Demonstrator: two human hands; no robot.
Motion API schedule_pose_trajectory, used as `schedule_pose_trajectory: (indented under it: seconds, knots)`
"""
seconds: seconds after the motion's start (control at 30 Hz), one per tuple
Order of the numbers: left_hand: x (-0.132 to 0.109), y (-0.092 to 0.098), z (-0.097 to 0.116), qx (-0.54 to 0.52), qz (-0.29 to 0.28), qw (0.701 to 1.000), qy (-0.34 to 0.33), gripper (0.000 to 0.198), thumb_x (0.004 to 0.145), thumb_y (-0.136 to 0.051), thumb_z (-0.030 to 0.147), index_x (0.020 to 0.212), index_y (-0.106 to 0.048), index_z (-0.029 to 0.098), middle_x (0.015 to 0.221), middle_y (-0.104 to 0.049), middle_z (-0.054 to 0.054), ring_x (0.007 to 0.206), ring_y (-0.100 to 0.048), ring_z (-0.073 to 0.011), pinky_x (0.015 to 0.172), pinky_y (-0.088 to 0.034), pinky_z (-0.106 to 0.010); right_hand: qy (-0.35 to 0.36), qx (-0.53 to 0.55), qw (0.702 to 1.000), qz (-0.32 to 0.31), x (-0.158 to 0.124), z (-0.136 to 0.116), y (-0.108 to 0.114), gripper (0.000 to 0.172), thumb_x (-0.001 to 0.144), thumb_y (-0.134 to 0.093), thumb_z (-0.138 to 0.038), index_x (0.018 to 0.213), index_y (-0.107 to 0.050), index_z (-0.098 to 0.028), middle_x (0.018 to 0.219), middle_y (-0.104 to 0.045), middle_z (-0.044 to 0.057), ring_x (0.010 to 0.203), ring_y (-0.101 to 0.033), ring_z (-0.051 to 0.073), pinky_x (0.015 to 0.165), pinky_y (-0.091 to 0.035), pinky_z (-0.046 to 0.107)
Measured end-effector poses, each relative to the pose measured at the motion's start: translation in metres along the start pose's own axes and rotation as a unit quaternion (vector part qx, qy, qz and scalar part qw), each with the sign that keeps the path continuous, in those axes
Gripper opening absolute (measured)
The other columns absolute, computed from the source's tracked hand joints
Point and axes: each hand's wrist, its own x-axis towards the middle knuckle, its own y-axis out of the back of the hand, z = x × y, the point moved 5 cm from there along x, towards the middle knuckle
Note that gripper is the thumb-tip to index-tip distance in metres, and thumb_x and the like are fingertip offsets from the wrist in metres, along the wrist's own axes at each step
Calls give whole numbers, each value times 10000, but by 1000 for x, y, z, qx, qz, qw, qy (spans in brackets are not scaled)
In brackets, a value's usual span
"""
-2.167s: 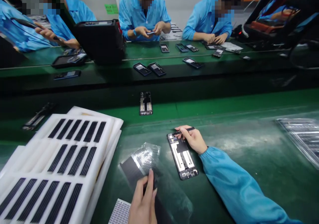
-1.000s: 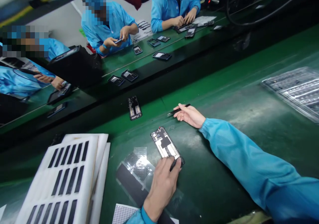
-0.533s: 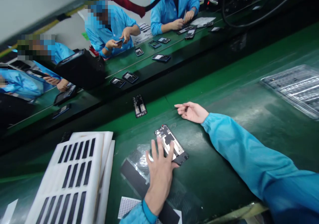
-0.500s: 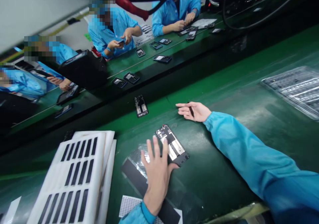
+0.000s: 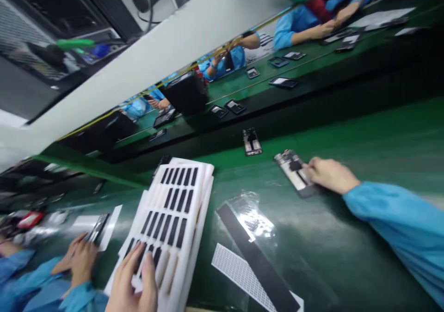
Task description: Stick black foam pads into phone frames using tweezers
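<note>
White foam tray (image 5: 183, 163) at six o'clock holds black strips (image 5: 175, 224) under my open left hand (image 5: 133, 282); at three, my right hand (image 5: 329, 174) touches a phone frame (image 5: 293, 171), grip unclear.

Our opened phone frame (image 5: 293, 171) lies flat and aslant, showing dark components and pale strips, with our right hand (image 5: 329, 175) over its lower end. Our left hand (image 5: 132, 286) reaches onto rows of black strips (image 5: 173, 219) seated in a stacked white foam tray (image 5: 204, 173).

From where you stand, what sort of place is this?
Probably a phone assembly line: staff in blue smocks at a green bench, an opened phone body, and a white foam tray of black parts.
</note>
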Motion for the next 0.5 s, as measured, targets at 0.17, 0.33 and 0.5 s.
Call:
schedule_pose_trajectory:
  seconds: [0.17,0.33,0.5]
  knots:
    - [7,-7,-81,11,-88,996,26,351,909,-553,475,1061,-696,193,1111,-735,-102,777,-716,-209,499,-527,-241,-46,-37,986,153,49,-30,35,501,1049,-432,-414,1184,-587,43,935,-682,354,981,-704,406,656,-292,392]
    - [-2,-32,-81,-50,-183,982,0,332,895,-542,504,918,-715,222,850,-736,-48,583,-639,-177,520,-524,-263,-1,31,992,125,93,-144,15,839,949,-474,-680,1271,-532,92,1077,-652,356,996,-683,393,700,-384,361]
    - [-18,-37,-58,-98,-267,959,3,266,969,-499,434,925,-680,244,842,-714,-18,666,-642,-169,619,-514,-256,48,28,993,106,121,-192,19,845,907,-656,-475,1238,-463,278,990,-633,451,959,-687,446,662,-399,388]
